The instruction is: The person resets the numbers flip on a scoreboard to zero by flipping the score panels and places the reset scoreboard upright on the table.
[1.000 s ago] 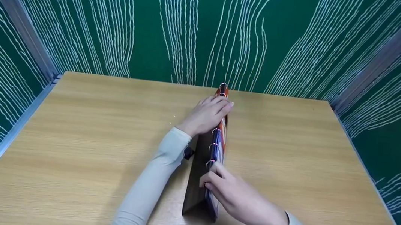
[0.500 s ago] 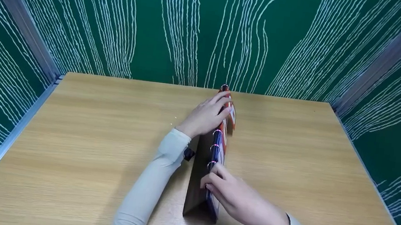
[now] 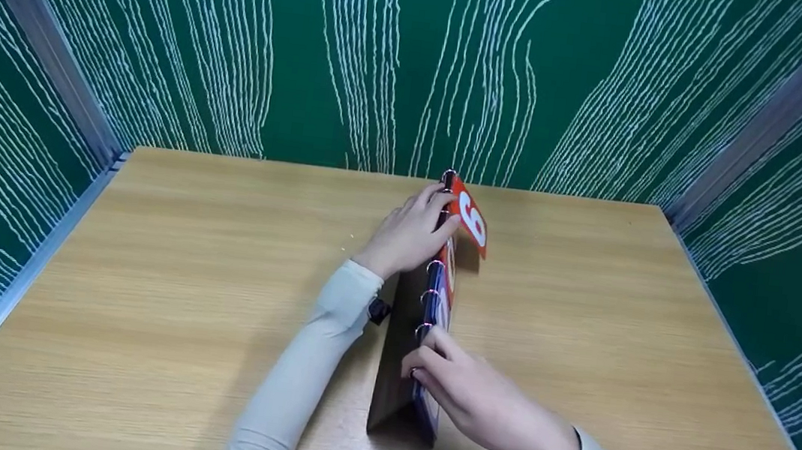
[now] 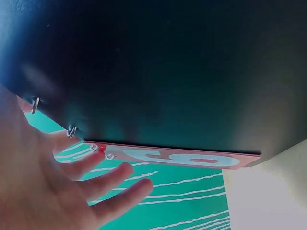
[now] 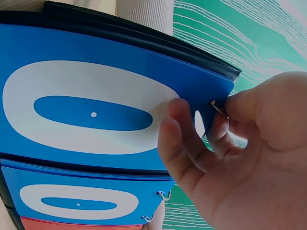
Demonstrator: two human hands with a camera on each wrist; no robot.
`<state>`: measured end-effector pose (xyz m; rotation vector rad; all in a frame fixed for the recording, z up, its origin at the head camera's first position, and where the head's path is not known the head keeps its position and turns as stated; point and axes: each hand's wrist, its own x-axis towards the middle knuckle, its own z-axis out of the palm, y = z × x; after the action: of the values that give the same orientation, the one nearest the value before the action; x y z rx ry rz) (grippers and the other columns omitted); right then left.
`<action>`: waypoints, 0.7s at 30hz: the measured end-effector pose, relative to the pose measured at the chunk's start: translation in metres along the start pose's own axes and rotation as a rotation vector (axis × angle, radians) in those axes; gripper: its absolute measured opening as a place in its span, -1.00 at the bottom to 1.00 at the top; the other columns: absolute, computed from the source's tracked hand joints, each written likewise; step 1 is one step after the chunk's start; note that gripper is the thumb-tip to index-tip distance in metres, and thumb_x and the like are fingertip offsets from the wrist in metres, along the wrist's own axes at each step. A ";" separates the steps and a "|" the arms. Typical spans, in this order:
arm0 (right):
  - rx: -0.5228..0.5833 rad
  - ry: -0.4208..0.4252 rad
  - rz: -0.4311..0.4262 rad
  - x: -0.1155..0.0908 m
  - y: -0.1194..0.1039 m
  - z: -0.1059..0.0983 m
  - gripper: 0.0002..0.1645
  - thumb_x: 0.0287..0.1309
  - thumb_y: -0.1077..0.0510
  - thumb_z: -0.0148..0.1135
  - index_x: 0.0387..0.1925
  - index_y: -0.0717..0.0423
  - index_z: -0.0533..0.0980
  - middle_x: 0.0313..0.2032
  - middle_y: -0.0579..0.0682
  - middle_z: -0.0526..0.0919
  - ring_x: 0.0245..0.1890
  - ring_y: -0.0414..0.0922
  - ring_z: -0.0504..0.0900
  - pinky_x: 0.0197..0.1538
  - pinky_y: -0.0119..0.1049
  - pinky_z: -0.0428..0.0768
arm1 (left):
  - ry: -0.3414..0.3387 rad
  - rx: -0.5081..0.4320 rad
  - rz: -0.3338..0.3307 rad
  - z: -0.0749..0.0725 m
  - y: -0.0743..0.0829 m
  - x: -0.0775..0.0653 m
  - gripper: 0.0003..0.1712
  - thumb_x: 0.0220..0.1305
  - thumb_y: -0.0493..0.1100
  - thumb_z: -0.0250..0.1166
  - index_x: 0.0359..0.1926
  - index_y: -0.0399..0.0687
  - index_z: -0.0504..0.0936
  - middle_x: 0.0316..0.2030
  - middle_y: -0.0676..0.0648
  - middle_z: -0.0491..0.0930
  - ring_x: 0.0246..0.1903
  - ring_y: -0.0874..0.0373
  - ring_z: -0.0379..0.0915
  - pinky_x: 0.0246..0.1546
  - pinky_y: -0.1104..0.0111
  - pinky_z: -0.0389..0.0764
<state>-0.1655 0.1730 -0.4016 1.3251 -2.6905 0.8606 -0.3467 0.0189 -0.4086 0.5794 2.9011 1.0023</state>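
Note:
A tabletop flip scoreboard [image 3: 392, 382] stands upright like a tent, its black back panel facing left. Ringed number cards hang along its top edge: blue zero cards [image 5: 72, 139] at the near end, red cards at the far end. My left hand [image 3: 407, 237] lies over the far top edge, fingers extended, beside a red card [image 3: 472, 219] that bears a 6 or 9 and swings out to the right. At the near end my right hand [image 3: 475, 399] grips the top edge by a metal ring [image 5: 219, 109], with curled fingers in front of the large blue card.
The scoreboard stands on a wooden table [image 3: 174, 290]. Green walls [image 3: 419, 68] with white wavy lines enclose the back and both sides. Tiny pale specks [image 3: 347, 242] lie left of the left hand.
The red card at the far end has swung out to the right from the scoreboard, and its white digit has come into view. The left fingers have shifted slightly; the right hand stays put.

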 end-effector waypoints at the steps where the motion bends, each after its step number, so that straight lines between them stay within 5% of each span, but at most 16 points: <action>1: -0.001 0.001 -0.005 0.000 0.000 0.000 -0.81 0.56 0.13 -0.05 -0.05 -0.06 0.51 -0.18 -0.19 0.39 -0.36 -0.37 0.43 -0.25 -0.53 0.53 | -0.001 0.005 0.001 0.000 0.000 0.000 -0.35 0.55 0.25 -0.13 0.54 0.21 0.23 0.61 -0.02 0.02 0.56 -0.03 0.05 0.53 -0.08 0.19; 11: -0.007 0.025 -0.038 -0.001 0.000 0.001 -0.83 0.54 0.18 -0.03 -0.05 -0.05 0.50 -0.18 -0.18 0.38 -0.39 -0.37 0.40 -0.28 -0.56 0.51 | -0.030 0.005 -0.009 -0.001 -0.005 0.000 -0.33 0.55 0.28 -0.15 0.58 0.32 0.10 0.62 0.02 -0.02 0.55 -0.02 0.08 0.51 -0.11 0.22; 21: 0.003 0.032 -0.041 0.000 0.000 0.001 -0.84 0.54 0.19 -0.03 -0.05 -0.06 0.49 -0.18 -0.18 0.38 -0.38 -0.36 0.42 -0.29 -0.56 0.51 | 0.034 -0.083 -0.024 0.004 -0.012 -0.002 -0.31 0.62 0.20 -0.26 0.63 0.14 -0.03 0.60 0.01 0.10 0.54 0.05 0.15 0.56 0.03 0.18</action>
<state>-0.1650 0.1722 -0.4026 1.3508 -2.6297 0.8742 -0.3480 0.0119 -0.4194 0.5278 2.8713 1.1340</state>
